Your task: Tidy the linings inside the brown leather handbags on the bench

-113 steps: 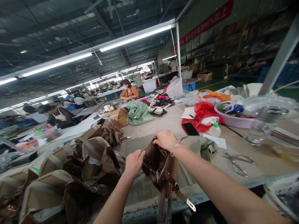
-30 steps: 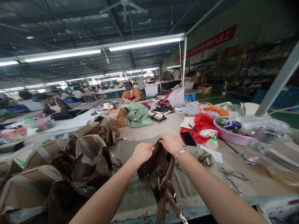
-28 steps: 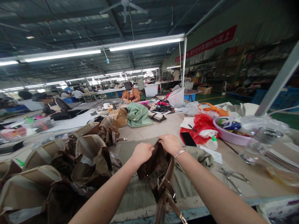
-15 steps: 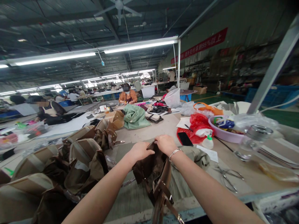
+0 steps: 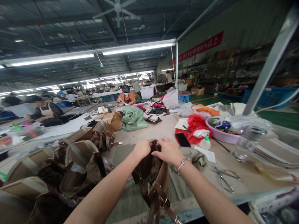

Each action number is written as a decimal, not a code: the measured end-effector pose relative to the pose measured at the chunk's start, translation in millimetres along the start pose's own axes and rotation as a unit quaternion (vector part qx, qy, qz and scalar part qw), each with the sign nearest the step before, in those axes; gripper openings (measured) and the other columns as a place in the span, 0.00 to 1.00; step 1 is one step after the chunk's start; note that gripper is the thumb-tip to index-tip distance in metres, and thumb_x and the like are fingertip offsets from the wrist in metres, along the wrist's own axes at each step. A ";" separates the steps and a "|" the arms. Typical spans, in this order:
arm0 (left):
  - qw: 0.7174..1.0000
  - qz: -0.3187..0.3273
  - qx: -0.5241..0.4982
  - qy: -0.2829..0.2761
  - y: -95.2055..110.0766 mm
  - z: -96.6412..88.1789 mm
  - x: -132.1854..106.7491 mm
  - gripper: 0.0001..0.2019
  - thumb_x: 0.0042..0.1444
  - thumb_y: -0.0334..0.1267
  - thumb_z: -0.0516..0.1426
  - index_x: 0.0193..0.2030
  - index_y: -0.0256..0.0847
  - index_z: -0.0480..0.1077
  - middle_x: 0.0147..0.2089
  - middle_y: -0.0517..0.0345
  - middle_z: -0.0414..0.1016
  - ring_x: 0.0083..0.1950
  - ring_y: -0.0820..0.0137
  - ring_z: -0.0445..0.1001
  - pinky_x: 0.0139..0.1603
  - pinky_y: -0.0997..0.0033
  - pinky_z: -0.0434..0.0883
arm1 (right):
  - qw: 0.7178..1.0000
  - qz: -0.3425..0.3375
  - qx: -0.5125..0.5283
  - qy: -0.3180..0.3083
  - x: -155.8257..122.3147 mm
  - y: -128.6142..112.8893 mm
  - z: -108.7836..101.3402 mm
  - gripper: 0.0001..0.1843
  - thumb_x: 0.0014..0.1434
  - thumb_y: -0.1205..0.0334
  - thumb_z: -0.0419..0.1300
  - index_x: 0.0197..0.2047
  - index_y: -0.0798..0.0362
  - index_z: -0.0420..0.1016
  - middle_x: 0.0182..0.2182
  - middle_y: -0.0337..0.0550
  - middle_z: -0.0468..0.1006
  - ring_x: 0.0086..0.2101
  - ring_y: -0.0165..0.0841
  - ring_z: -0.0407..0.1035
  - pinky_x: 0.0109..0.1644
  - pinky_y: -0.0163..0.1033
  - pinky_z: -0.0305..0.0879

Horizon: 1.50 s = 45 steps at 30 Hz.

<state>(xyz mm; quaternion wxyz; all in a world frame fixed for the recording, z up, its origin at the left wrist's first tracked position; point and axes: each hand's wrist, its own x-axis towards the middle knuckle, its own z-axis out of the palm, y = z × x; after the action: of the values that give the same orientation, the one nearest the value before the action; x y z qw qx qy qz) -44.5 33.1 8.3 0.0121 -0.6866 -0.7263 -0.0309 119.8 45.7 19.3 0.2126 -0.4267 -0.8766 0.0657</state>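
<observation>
Workbench: the long grey-beige fabric-covered worktable (image 5: pixel 149 130) is carrying the whole scene, and the dark brown leather handbag with tan straps and metal buckles (image 5: pixel 151 180) is sitting at its near edge, right in front of the person, its straps hanging over the rim.

Bag heap: a pile of brown and tan striped bags (image 5: pixel 58 168) is lying just to the left of the handbag, close but apart from it.

Change: the two hands are now coming together at the top of the handbag; half a second ago they were gripping the mouth with a gap between them, and now that gap is closed, so the opening is being pinched shut or gathered rather than held wide.

Left hand: the left hand (image 5: pixel 141 148) is curling its fingers over the bag's top rim, clamped on the leather.

Right hand: the right hand (image 5: pixel 168 152), silver bracelet at the wrist, is pressing down over the same rim, fingers folded onto it, touching the left.

Nearby: metal scissors (image 5: pixel 225 179) are lying well to the right; a black phone (image 5: pixel 182 140) is resting beside a red plastic bag (image 5: pixel 193 124).

Writing: the red banner with white characters (image 5: pixel 198 48) on the far wall is showing "95%" amid Chinese characters too small to read; no brand is legible on the handbag.
</observation>
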 end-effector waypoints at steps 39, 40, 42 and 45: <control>0.998 0.055 -0.042 0.007 -7.0 9.2 2.2 0.18 0.60 0.42 0.43 0.38 0.38 0.72 0.37 0.48 0.76 0.39 0.64 0.74 0.41 0.69 0.68 | 0.997 0.040 -0.063 0.004 36.5 6.1 19.3 0.11 0.55 0.54 0.54 0.31 0.50 0.75 0.35 0.43 0.71 0.40 0.34 0.64 0.40 0.35 0.56; 0.998 0.053 -0.042 0.006 -6.7 9.9 2.5 0.19 0.60 0.42 0.42 0.38 0.38 0.72 0.37 0.48 0.76 0.39 0.65 0.74 0.40 0.69 0.68 | 0.997 0.047 -0.064 -0.003 37.0 5.3 19.3 0.12 0.56 0.54 0.54 0.32 0.50 0.75 0.35 0.43 0.71 0.39 0.33 0.65 0.39 0.35 0.56; 0.998 0.052 -0.041 0.003 -6.2 11.2 2.7 0.19 0.60 0.42 0.42 0.37 0.38 0.72 0.37 0.48 0.76 0.39 0.65 0.74 0.41 0.70 0.67 | 0.996 0.061 -0.065 -0.017 37.8 4.0 19.4 0.13 0.57 0.54 0.52 0.34 0.50 0.75 0.37 0.43 0.71 0.38 0.32 0.66 0.37 0.34 0.58; 0.997 0.060 -0.041 0.005 -5.9 12.3 2.3 0.18 0.60 0.41 0.42 0.38 0.38 0.72 0.37 0.48 0.76 0.39 0.65 0.74 0.41 0.69 0.67 | 0.995 0.071 -0.069 -0.027 38.9 3.1 20.1 0.13 0.57 0.54 0.51 0.36 0.50 0.74 0.38 0.44 0.71 0.36 0.31 0.67 0.37 0.34 0.58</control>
<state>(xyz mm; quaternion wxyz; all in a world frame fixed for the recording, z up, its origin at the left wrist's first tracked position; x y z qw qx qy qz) -50.2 35.8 -4.0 -0.0110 -0.7287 -0.6818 -0.0636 92.2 79.1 12.6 0.1540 -0.4997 -0.8518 0.0310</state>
